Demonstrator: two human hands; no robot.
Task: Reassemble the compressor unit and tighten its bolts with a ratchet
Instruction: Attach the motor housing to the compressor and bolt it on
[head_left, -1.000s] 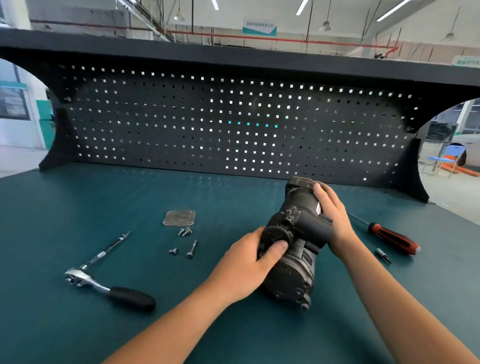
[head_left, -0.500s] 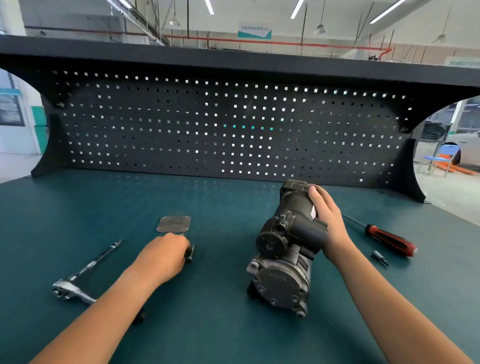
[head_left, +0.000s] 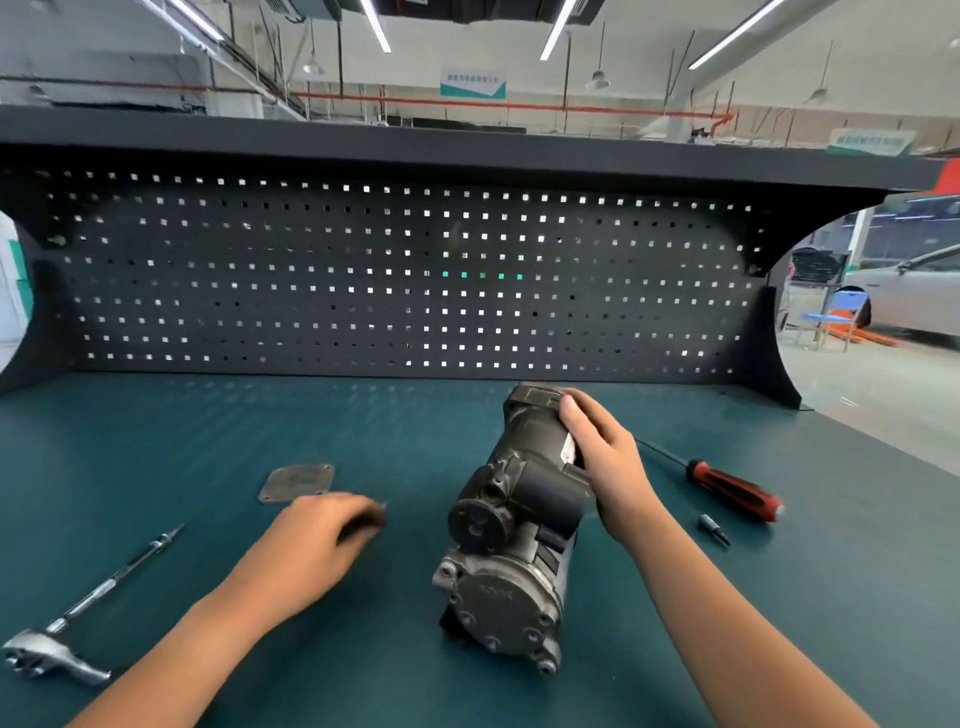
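Observation:
The dark grey compressor unit (head_left: 511, 525) lies on the green bench mat, its bolted round end cap facing me. My right hand (head_left: 602, 462) grips the compressor's far cylindrical body from the right side. My left hand (head_left: 322, 540) is blurred, left of the compressor, with its fingers curled down where the loose bolts lie. A small metal bolt tip (head_left: 383, 505) pokes out at its fingertips; the other bolts are hidden under the hand. The flat grey cover plate (head_left: 298, 483) lies just beyond that hand. The ratchet (head_left: 49, 657) with its long extension lies at the lower left.
A red-handled screwdriver (head_left: 732, 493) and a small bit (head_left: 714, 529) lie right of the compressor. A black pegboard (head_left: 405, 280) with a shelf above closes off the back of the bench. The mat's right edge drops off to the workshop floor.
My left hand left the compressor's front, went left to the loose bolts and closed over them. The right hand has stayed on the compressor. The camera tilted slightly.

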